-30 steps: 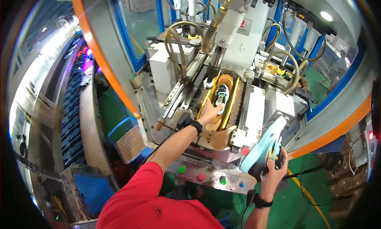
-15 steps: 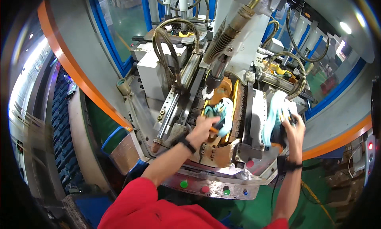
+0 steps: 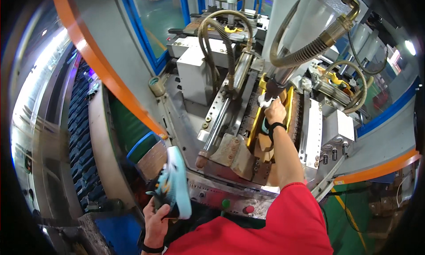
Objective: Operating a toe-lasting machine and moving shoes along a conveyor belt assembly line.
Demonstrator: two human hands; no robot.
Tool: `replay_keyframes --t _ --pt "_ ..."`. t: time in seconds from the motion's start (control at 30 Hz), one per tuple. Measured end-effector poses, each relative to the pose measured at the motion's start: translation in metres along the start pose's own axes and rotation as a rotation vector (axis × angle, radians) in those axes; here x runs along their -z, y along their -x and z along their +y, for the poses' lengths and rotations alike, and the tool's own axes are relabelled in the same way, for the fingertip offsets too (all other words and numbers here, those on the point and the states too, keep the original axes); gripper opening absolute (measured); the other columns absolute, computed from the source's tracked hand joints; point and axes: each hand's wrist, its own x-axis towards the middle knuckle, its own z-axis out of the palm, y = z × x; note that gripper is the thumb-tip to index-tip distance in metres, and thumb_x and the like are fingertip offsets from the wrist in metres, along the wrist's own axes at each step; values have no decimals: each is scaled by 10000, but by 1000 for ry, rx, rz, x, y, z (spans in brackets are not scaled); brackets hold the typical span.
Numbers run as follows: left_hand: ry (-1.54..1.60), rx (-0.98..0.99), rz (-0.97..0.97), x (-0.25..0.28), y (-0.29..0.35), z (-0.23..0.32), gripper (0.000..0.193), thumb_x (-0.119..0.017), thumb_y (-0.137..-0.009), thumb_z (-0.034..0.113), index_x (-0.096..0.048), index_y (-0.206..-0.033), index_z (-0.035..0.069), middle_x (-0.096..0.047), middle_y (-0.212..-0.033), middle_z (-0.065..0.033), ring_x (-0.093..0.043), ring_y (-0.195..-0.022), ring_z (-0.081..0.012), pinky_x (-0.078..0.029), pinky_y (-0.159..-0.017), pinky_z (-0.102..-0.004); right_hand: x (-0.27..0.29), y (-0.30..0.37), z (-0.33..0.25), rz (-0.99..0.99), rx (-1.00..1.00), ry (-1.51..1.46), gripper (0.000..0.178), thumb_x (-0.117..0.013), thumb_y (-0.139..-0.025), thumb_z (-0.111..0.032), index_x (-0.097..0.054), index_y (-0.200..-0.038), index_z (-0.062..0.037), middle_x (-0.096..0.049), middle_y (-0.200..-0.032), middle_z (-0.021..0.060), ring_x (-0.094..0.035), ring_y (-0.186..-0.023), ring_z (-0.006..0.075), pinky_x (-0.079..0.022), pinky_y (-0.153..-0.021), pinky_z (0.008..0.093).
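Note:
My left hand [image 3: 156,222], at the lower left in front of the machine, holds a sneaker [image 3: 178,182] by its dark end. The sneaker is tilted, with its thick pale-blue sole facing right and a black upper with orange details. My right hand [image 3: 276,111] reaches into the machine, closed, just below the pressing cylinder's dark tip [image 3: 275,88]. Under its wrist shows a bit of a second pale-blue shoe [image 3: 265,126], mostly hidden by the hand and arm. Yellow-edged side pads [image 3: 255,124] stand on both sides of this spot.
A steel rod [image 3: 217,122] and ribbed hoses [image 3: 305,56] surround the work slot. Along the machine's front are a green button [image 3: 226,203] and a red button [image 3: 249,209]. An orange frame edge [image 3: 102,73] and a dark conveyor [image 3: 82,140] run along the left.
My left hand has left the machine slot and moved to the lower left with a sneaker. My right hand has moved from the right side into the slot. The view has shifted.

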Motion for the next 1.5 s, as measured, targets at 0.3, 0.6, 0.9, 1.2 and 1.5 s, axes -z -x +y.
replay_keyframes --t 0.3,0.6,0.9,1.2,1.5 --pt "-137 -93 412 70 63 -55 355 -637 -864 61 -565 -1205 -8 -597 -1092 -109 -619 -946 -224 -528 -789 -355 109 155 -38 -41 382 -404 358 -643 -760 -69 -531 -1094 -7 -615 -920 207 -632 -853 366 -530 -683 450" --pt "91 16 357 28 61 -65 251 -629 -877 115 -589 -1092 -7 -665 -983 -83 -672 -881 -213 -554 -755 -390 -14 380 -9 -418 590 -590 255 -671 -781 -187 -597 -1005 -90 -577 -980 95 -607 -887 288 -536 -694 394" --pt "130 75 361 29 71 -72 305 -639 -875 129 -577 -1156 29 -666 -1022 -98 -666 -911 -269 -535 -813 -421 60 328 -23 -219 647 -910 283 -687 -763 -66 -587 -1028 -72 -604 -984 120 -624 -810 338 -525 -716 433" --pt "142 78 307 31 58 -90 246 -603 -897 109 -580 -1104 -22 -670 -1010 -102 -681 -878 -218 -565 -742 -369 293 -59 -48 559 419 -1095 789 -831 -671 -302 -455 -1261 63 -599 -1136 212 -607 -1033 256 -517 -833 384" --pt "179 35 325 26 77 -105 266 -612 -895 113 -581 -1125 -17 -670 -1014 -93 -679 -883 -210 -562 -747 -378 288 -60 -59 566 422 -1025 741 -839 -616 -365 -525 -1139 57 -661 -1009 188 -654 -939 265 -517 -832 365"
